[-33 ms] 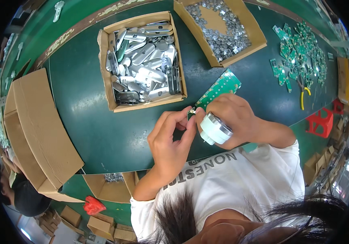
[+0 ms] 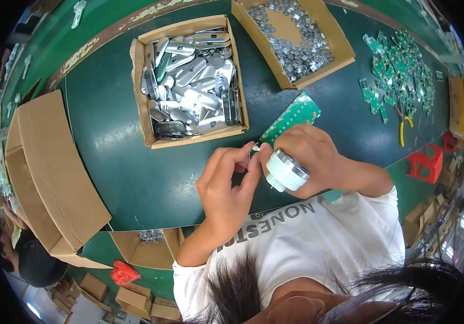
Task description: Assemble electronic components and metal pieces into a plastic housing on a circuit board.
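Note:
My left hand [image 2: 225, 186] is closed in a pinch, its thumb and fingertips on a small green circuit board [image 2: 252, 151]. A tiny pale, shiny part [image 2: 256, 147] shows at the fingertips of both hands. My right hand [image 2: 307, 154] is closed around a pale mint cylinder with a silver band [image 2: 287, 170]; its working end is hidden by the fingers, and I cannot tell what kind of tool it is. Just beyond the hands, a long green circuit board panel [image 2: 291, 116] lies on the dark green table [image 2: 134, 178], partly covered by my right hand.
A cardboard box of shiny metal covers [image 2: 137, 108] stands ahead to the left. Farther right is a shallow carton [image 2: 342, 56] of small metal parts. Green boards [image 2: 405, 70] lie piled at right beside yellow-handled pliers [image 2: 402, 132]. An open carton [image 2: 64, 167] stands left; another person [image 2: 32, 248] sits beyond.

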`<move>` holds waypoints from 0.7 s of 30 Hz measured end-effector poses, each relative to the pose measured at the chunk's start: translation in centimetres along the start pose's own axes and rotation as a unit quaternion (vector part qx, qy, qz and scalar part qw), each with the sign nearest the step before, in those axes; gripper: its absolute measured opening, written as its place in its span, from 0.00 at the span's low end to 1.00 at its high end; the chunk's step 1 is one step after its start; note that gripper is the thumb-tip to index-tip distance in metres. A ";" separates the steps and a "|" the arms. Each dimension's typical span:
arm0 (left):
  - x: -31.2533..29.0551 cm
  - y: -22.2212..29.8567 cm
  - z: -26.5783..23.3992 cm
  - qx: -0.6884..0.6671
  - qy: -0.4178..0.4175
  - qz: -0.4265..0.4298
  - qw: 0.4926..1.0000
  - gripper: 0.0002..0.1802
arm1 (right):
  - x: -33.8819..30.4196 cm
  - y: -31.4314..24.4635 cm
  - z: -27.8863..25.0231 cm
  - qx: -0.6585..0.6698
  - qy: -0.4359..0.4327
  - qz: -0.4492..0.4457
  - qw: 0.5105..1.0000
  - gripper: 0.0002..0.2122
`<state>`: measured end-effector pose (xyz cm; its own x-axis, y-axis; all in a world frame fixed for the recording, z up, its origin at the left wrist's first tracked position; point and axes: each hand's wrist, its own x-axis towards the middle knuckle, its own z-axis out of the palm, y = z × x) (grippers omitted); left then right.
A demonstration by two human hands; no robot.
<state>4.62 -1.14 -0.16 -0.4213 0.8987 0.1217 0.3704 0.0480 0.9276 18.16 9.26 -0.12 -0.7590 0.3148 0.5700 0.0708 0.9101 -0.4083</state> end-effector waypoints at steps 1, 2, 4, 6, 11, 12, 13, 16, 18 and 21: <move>0.0 0.0 0.1 0.023 0.013 0.027 0.999 0.13 | 0.0 0.0 0.1 -0.018 -0.001 -0.009 1.000 0.14; 0.0 -0.1 0.1 0.024 0.015 0.026 0.999 0.13 | 0.3 -0.1 -0.1 -0.013 -0.003 0.003 1.000 0.14; 0.0 -0.1 0.3 0.049 0.029 0.045 0.997 0.10 | 0.2 -0.1 -0.4 0.000 -0.015 0.010 1.000 0.16; 0.0 0.0 0.4 0.055 0.022 0.035 0.998 0.10 | 0.0 -0.1 -0.5 0.032 -0.027 0.040 0.998 0.17; 0.0 0.3 0.5 0.009 0.013 0.003 1.000 0.09 | -0.6 0.1 -0.1 0.080 -0.006 0.025 0.996 0.20; 0.0 0.2 0.6 -0.007 0.017 -0.008 1.000 0.09 | -0.6 0.2 0.0 0.081 -0.006 0.024 0.996 0.20; 0.0 0.0 0.7 -0.024 0.021 -0.019 0.999 0.08 | -0.6 0.2 0.0 0.068 -0.023 0.031 0.997 0.19; 0.2 0.0 0.8 -0.017 0.020 -0.007 1.000 0.09 | -0.3 0.5 0.3 0.041 -0.024 0.035 0.998 0.15; 0.2 -0.1 0.8 -0.008 0.022 0.003 1.000 0.09 | -0.3 0.6 0.3 0.027 -0.008 0.033 0.999 0.12; 0.3 -0.2 0.8 0.009 0.025 0.027 0.999 0.11 | -0.1 0.6 0.0 -0.051 -0.015 -0.009 0.999 0.13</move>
<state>5.11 -0.55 -0.55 -0.4408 0.8776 0.1883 0.4073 0.0086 0.9133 18.29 9.75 -0.45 -0.7799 0.2915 0.5539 0.1220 0.9388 -0.3222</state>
